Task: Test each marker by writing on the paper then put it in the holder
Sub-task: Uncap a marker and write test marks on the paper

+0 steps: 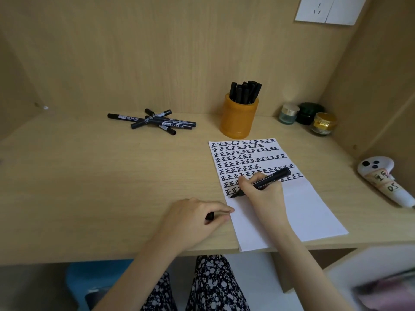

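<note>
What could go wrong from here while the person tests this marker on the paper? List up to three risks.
1. The right hand gripping the marker lies over written rows, so it may smear ink.
2. The paper overhangs the front edge of the desk; the left hand, pinching the cap, barely touches it, so it might slide.
3. The orange holder already looks crowded, so another marker may fit badly.

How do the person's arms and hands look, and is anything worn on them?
The left hand and right hand are bare: no gloves, rings, watch or bracelet show. Both forearms are uncovered up to the picture's edge, with no sleeve in view. Dark flower-printed cloth covers the lap.
</note>
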Demonstrator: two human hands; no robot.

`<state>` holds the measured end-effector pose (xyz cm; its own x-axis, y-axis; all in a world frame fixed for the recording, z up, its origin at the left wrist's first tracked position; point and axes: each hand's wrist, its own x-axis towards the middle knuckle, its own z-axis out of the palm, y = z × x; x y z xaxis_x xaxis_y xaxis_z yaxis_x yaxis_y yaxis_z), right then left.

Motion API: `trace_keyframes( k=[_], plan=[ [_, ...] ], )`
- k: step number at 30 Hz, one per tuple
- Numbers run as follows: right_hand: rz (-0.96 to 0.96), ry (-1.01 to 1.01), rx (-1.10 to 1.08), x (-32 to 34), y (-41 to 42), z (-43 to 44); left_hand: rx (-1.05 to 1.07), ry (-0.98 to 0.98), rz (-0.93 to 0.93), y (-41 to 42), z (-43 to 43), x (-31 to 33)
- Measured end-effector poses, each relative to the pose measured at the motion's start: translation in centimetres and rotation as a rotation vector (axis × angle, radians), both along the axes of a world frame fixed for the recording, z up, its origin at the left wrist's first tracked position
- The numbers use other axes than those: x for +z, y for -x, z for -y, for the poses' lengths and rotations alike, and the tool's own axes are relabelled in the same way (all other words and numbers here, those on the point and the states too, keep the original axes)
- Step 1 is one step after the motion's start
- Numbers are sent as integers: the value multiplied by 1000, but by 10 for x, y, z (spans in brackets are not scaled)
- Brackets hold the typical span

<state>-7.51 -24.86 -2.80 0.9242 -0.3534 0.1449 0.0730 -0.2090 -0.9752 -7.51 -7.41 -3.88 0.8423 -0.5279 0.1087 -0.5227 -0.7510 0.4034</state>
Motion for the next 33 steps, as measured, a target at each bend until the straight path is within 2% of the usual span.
trace_keyframes(
  k=[12,20,33],
  plan=[
    [-13,79,74,0,0,-2,5,9,4,2,1,1],
    [-3,90,-10,0,1,-2,2,1,-7,1,1,1],
    [-41,103,23,2,2,-3,-5,-13,-7,3,1,4]
  ],
)
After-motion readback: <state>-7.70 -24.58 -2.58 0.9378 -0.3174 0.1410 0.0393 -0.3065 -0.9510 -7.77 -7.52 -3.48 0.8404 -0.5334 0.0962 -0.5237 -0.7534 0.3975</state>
